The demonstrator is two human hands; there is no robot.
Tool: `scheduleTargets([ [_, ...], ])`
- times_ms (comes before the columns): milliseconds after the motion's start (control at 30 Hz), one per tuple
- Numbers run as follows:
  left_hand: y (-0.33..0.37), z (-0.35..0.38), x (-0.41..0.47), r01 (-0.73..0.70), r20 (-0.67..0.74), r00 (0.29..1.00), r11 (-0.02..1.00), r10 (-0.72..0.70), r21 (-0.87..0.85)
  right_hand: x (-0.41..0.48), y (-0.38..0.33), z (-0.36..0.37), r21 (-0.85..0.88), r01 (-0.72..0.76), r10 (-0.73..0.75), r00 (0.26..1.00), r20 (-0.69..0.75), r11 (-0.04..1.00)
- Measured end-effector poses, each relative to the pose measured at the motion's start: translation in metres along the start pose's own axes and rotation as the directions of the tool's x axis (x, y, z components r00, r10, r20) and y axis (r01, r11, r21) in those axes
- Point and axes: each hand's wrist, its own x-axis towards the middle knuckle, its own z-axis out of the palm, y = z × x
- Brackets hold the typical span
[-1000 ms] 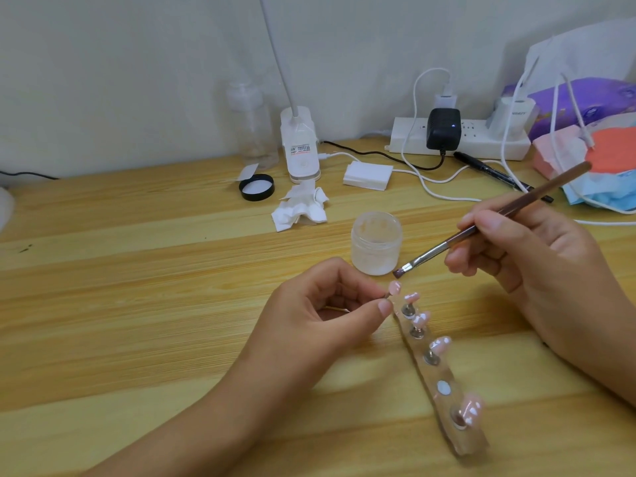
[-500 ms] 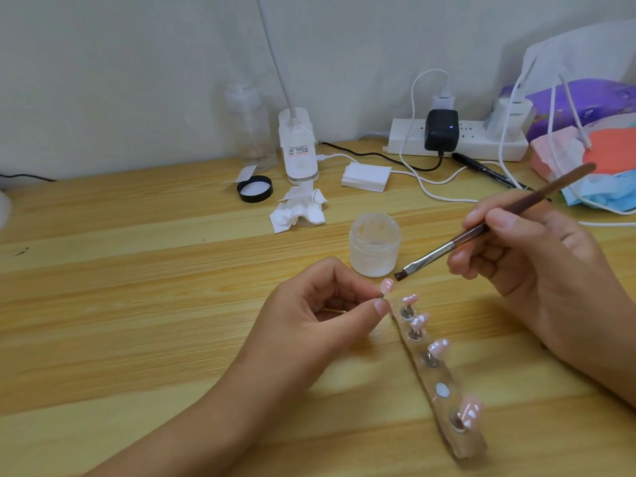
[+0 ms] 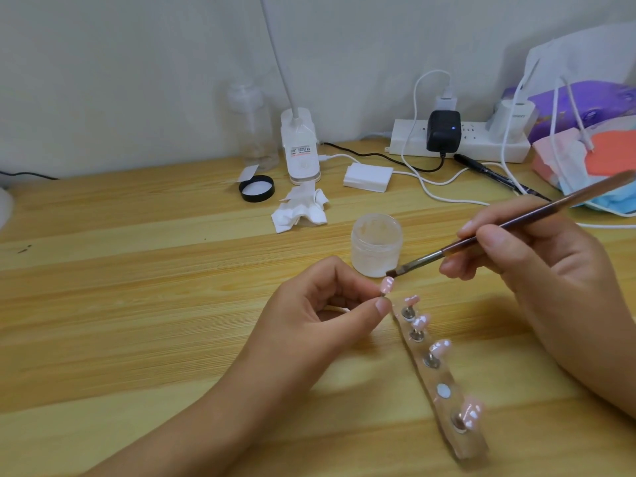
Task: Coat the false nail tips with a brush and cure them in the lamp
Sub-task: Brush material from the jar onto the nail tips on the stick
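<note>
My left hand [image 3: 320, 304] pinches a small stem topped by a pink false nail tip [image 3: 387, 285], held just above the table. My right hand [image 3: 537, 266] grips a brown-handled brush [image 3: 488, 235] like a pen. Its flat bristles touch the top edge of that nail tip. A clear holder strip [image 3: 447, 380] lies on the table below, carrying several more pink nail tips on metal pegs, with one bare socket [image 3: 443, 391]. An open frosted jar [image 3: 377, 248] stands just behind the brush tip.
A crumpled white tissue [image 3: 301, 210], a black lid [image 3: 256, 188], a clear pump bottle [image 3: 253, 125] and a white clip lamp base [image 3: 300, 146] stand at the back. A power strip [image 3: 461, 141] with cables, a black pen [image 3: 495, 175] and face masks [image 3: 585, 160] lie at the back right.
The brush tip has come down and left until it touches the nail tip held by my left hand. My left hand has stayed about where it was.
</note>
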Motion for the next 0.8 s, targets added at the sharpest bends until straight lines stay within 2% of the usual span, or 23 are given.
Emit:
scheduleTargets([
  [133,0.004,0.002,-0.003,-0.034,-0.021,0.999,0.999,0.034,-0.004,0.003,0.002,-0.002,0.055,-0.036,0.038,0.999,-0.038,0.998],
  [200,0.008,0.005,-0.009,-0.175,0.004,0.984,0.977,0.176,0.118,0.005,0.003,-0.004,0.072,-0.057,0.061,0.996,-0.059,0.996],
  [267,0.010,0.011,-0.015,-0.393,0.109,0.919,0.860,0.379,0.326,0.006,0.004,-0.005,0.085,-0.075,0.080,0.994,-0.069,0.994],
  [333,0.010,0.016,-0.019,-0.513,0.195,0.856,0.738,0.479,0.438,0.007,0.004,-0.005,0.101,-0.086,0.093,0.993,-0.072,0.991],
  [400,0.010,0.017,-0.020,-0.523,0.206,0.847,0.695,0.490,0.494,0.008,0.004,-0.006,0.117,-0.103,0.112,0.991,-0.075,0.988],
  [500,0.010,0.016,-0.019,-0.482,0.207,0.869,0.675,0.449,0.559,0.010,0.005,-0.007,0.148,-0.149,0.163,0.982,-0.093,0.978],
  [600,0.007,0.018,-0.020,-0.457,0.235,0.885,0.660,0.401,0.597,0.012,0.005,-0.009,0.180,-0.206,0.227,0.968,-0.104,0.962],
  [800,0.004,0.028,-0.020,-0.474,0.250,0.874,0.614,0.417,0.631,0.015,0.007,-0.010,0.212,-0.251,0.279,0.953,-0.118,0.945],
])
